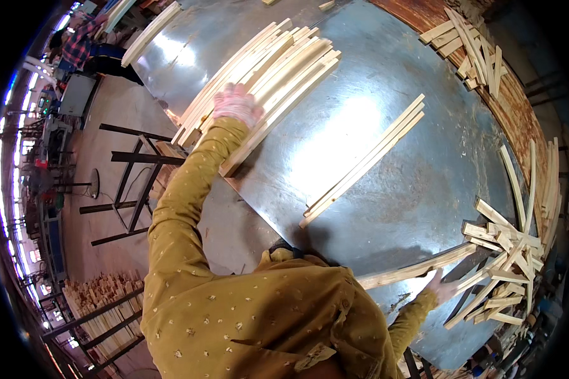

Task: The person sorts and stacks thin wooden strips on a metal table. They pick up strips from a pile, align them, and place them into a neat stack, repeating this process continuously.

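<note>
My left hand (237, 104), in a pinkish-white glove, reaches far forward and lies on a bundle of pale wooden strips (284, 63) at the table's left edge. Its fingers rest across the tops of the strips, slightly blurred. My right hand (440, 288) is low on the right, fingers apart, beside a long wooden board (417, 266) that runs out from under my body. Whether it touches the board I cannot tell. A few thin strips (367, 161) lie side by side on the metal tabletop (265, 170) between my hands.
Short wood offcuts (506, 271) are heaped at the right, with more pieces (471, 54) on a rusty ledge (518, 107). A black metal frame (133, 183) stands left of the table. Stacked wood (104, 303) fills a rack at lower left. Another person (85, 47) is at far left.
</note>
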Demonstrator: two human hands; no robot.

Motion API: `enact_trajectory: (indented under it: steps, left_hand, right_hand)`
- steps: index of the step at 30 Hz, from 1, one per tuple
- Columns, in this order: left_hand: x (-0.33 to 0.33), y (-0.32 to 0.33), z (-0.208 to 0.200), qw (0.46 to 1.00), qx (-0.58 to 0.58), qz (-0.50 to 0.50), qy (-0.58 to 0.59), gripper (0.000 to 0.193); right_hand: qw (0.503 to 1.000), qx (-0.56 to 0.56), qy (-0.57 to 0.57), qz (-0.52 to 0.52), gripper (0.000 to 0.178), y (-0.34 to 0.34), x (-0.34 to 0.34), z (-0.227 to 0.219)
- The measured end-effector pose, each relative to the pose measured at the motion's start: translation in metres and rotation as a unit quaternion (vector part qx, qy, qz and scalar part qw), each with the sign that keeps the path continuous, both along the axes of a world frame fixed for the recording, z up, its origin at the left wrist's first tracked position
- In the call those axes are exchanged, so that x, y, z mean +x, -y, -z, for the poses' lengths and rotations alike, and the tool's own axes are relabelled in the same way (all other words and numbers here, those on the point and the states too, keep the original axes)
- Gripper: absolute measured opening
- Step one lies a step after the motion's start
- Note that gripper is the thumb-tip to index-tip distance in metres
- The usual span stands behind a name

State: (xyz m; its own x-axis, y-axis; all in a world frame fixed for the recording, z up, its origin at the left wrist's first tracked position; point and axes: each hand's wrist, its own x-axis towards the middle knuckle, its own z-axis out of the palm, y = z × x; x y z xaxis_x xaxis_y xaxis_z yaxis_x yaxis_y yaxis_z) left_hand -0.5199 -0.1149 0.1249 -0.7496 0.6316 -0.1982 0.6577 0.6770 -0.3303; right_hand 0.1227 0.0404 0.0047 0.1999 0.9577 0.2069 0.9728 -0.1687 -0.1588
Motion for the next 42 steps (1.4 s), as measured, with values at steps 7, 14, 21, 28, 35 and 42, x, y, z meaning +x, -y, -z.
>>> enact_trajectory:
  steps: [7,14,21,28,35,42]
  left_hand:
    - [-0.089,0.053,0.081,0.969,0.122,-0.157,0.144,0.082]
    - [-0.001,0.003,0.073,0.812,0.415,-0.157,0.378,0.086]
    - [0.223,-0.019,0.105,0.942,0.065,0.083,0.32,0.1]
    - [0.282,-0.022,0.106,0.947,0.063,0.028,0.313,0.097]
    - [0.336,-0.024,0.111,0.941,0.077,-0.004,0.329,0.123]
    - [0.311,0.031,0.179,0.906,0.265,0.079,0.321,0.14]
  right_hand:
    - [0.968,-0.206,-0.073,0.122,0.09,0.067,-0.114,0.013]
    - [0.819,-0.092,-0.559,0.086,0.063,0.08,-0.118,0.055]
    - [0.488,-0.161,-0.846,-0.144,0.035,0.05,-0.204,-0.024]
    - [0.841,-0.394,-0.345,-0.14,0.05,-0.012,-0.177,0.013]
    - [0.747,-0.435,-0.366,-0.345,0.072,0.026,-0.162,0.018]
    - [0.766,-0.527,-0.248,-0.274,0.099,0.035,-0.187,0.008]
